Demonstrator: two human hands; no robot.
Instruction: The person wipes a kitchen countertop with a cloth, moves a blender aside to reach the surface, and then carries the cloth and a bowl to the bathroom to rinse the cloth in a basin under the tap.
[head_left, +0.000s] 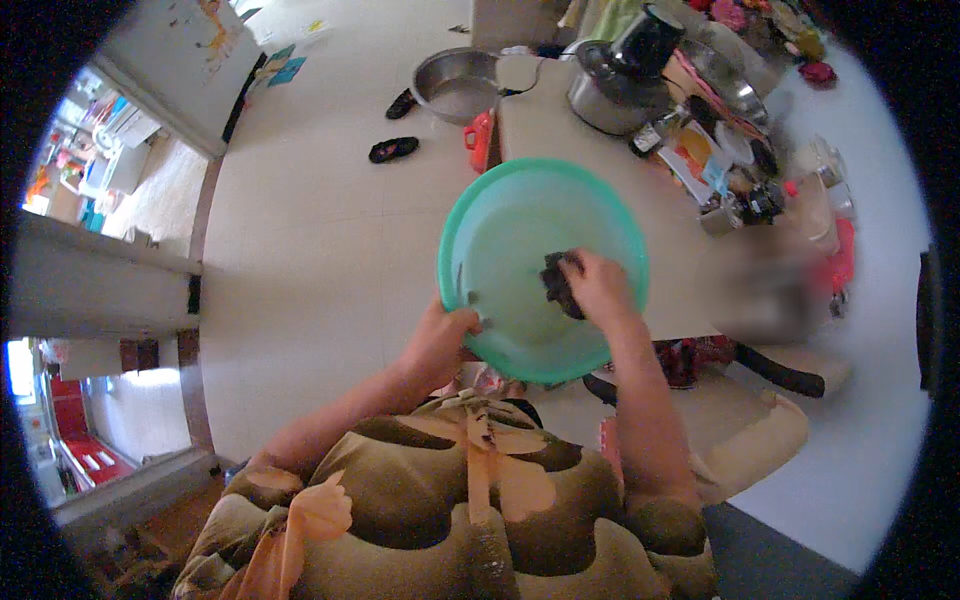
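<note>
A round pale green plastic basin with a brighter green rim sits before me, partly over the corner of the table. My left hand grips its near left rim, thumb over the inside. Inside the basin, my right hand holds a dark crumpled piece, apparently a cloth, against the bottom or just above it. A few small dark bits lie inside near my left thumb. Whether there is water in the basin, I cannot tell.
On the pale table stand a steel pot-shaped appliance with a black top, papers and several small containers. Beyond the table's left edge are a metal basin, a red plastic jug and black shoes on the floor.
</note>
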